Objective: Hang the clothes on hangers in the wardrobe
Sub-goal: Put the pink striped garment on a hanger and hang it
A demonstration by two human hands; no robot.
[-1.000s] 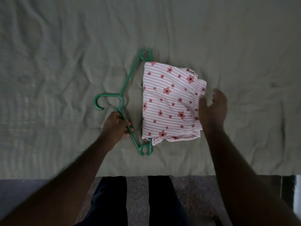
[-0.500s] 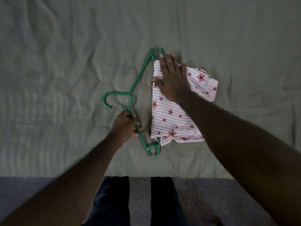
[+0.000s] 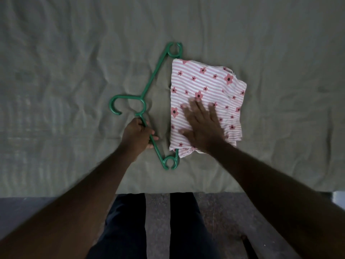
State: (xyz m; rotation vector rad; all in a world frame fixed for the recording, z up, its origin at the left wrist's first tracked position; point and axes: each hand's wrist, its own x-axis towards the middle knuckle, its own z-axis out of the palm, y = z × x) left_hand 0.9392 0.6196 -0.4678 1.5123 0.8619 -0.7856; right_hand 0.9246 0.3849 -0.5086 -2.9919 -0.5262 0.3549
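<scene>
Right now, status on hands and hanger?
Left hand grips green hanger. Right hand flat on folded striped garment. Garment overlies hanger's bar. Nothing in the way.

Wrinkled olive bedsheet (image 3: 74, 71); speckled stone floor (image 3: 157, 221) below its edge.

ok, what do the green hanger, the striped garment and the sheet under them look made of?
Green hanger: most likely moulded plastic, with uniform colour, a faint sheen and thick rounded bars with moulded loop ends.
Striped floral garment: soft matte fabric, possibly cotton knit; it folds limply and ruffles at the edge.
Olive sheet: matte woven cloth, creased all over; the fibre cannot be told.
</scene>
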